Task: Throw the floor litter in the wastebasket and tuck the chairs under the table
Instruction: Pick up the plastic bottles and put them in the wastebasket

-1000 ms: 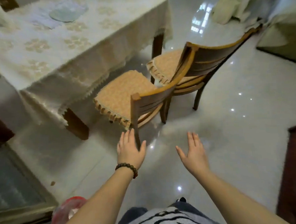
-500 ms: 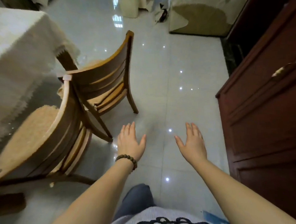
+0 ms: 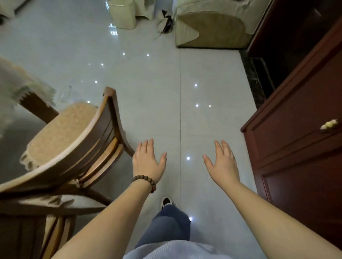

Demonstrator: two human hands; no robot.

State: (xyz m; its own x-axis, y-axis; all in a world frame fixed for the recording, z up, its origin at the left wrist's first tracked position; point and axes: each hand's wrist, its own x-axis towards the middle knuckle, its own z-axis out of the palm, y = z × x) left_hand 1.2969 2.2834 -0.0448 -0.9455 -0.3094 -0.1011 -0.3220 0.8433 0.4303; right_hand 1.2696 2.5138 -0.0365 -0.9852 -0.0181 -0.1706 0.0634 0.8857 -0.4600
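Nearest the camera, at the bottom edge: grey-blue shirt front, cut off, and one leg in blue jeans (image 3: 165, 224) stepping forward, ending in a dark shoe with a white toe (image 3: 166, 202). Both bare forearms reaching out and down over the pale glossy floor (image 3: 155, 102). Left hand (image 3: 148, 161) palm down, fingers straight and together, thumb spread wide, holding nothing; string of brown beads (image 3: 145, 181) round the wrist. Right hand (image 3: 222, 162) likewise flat and spread, thumb out, empty, hovering beside the dark red cabinet (image 3: 303, 153) without touching it.

Just left of the left hand, a wooden chair (image 3: 85, 140) with a curved slatted back and a tan woven seat cushion, turned at an angle and standing out from the table; fingers close to its rear leg but apart from it. Lower left, a second chair (image 3: 33, 217), mostly cut off by the edge, only its back rails and a patch of seat showing. Beyond the first chair, one brown table leg (image 3: 38, 108) under the fringed pale tablecloth (image 3: 7, 86), blurred. Something clear, perhaps a bottle (image 3: 65, 94), on the floor behind the seat, too faint to be sure.

Farther off, a cream bin (image 3: 123, 12) standing upright at the top, a dark tangled object (image 3: 166, 23) beside it, hard to make out, and a covered sofa (image 3: 216, 17) at the top right, partly out of view.
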